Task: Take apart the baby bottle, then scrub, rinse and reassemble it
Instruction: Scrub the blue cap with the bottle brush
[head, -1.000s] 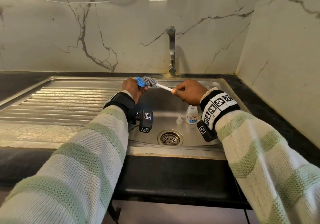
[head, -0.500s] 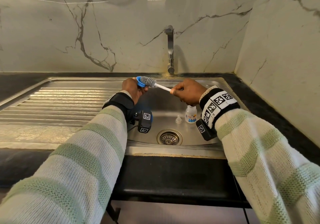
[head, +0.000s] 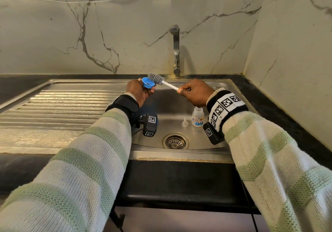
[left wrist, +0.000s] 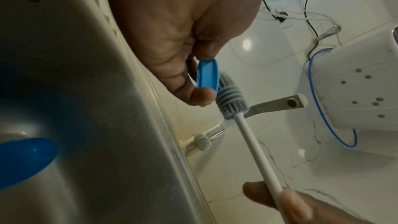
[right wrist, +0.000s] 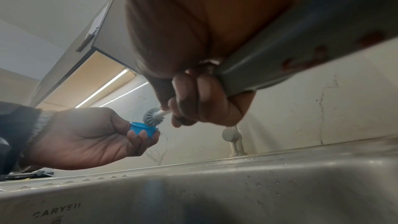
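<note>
My left hand (head: pixel 139 91) holds the blue bottle collar ring (head: pixel 148 82) by its rim over the back of the sink, fingers and thumb pinching it (left wrist: pixel 206 76) (right wrist: pixel 143 129). My right hand (head: pixel 195 93) grips the white handle of a bottle brush (head: pixel 169 85), whose grey bristle head (head: pixel 156 78) lies against the ring's far edge (left wrist: pixel 229 94) (right wrist: pixel 150 117). The small clear bottle (head: pixel 197 116) stands open-topped on the sink floor, with the clear teat (head: pixel 184 122) beside it on the left. A blue cap (left wrist: pixel 23 157) lies in the basin.
The steel sink basin (head: pixel 161 104) has a drain (head: pixel 175 141) at the front centre. A tap (head: pixel 176 50) rises behind it against the marble wall. A ribbed drainboard (head: pixel 59 106) stretches to the left, and black countertop (head: pixel 280 116) borders the right side.
Both hands have shifted slightly left and back. The brush head has drawn off the ring's opening and now lies at its far edge, while the ring's opening faces up toward me.
</note>
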The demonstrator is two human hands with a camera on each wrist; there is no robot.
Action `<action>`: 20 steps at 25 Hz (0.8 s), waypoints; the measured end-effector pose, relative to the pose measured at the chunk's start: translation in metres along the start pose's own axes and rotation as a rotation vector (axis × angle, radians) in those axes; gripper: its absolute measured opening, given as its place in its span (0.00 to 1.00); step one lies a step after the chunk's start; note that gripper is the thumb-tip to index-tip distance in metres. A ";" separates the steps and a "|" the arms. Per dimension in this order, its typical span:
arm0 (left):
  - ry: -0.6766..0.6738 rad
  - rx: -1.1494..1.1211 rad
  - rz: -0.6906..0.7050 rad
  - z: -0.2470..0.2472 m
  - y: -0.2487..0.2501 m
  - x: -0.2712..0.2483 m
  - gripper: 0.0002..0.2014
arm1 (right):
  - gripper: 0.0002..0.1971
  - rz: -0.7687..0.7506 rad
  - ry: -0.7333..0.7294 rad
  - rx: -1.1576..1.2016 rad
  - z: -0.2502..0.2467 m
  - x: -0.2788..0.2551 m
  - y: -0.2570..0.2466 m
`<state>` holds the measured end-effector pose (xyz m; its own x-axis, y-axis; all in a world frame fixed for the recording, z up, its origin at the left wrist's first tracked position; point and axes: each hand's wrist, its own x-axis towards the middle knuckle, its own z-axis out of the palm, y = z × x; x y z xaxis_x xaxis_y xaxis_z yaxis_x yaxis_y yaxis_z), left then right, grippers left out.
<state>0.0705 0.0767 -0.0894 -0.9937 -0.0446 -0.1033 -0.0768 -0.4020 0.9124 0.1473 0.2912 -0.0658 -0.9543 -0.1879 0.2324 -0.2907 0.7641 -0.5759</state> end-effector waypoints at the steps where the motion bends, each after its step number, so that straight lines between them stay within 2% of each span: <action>1: -0.002 0.006 -0.002 0.000 0.000 0.000 0.23 | 0.12 -0.016 0.005 -0.004 0.000 0.000 -0.001; 4: -0.017 0.044 0.005 0.002 -0.003 -0.001 0.21 | 0.13 -0.024 0.039 -0.011 0.002 0.001 -0.004; 14: -0.056 0.104 0.047 0.001 -0.004 -0.003 0.16 | 0.09 0.016 -0.053 0.058 -0.001 -0.003 -0.007; 18: -0.017 0.035 -0.023 -0.002 -0.003 0.000 0.13 | 0.13 -0.008 0.081 -0.046 -0.007 0.002 0.001; 20: -0.028 0.051 -0.023 -0.002 -0.004 -0.002 0.09 | 0.13 -0.003 0.088 -0.069 -0.007 0.004 0.004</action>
<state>0.0724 0.0768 -0.0931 -0.9934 -0.0104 -0.1141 -0.1030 -0.3552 0.9291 0.1430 0.2980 -0.0616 -0.9428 -0.1373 0.3039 -0.2850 0.8047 -0.5208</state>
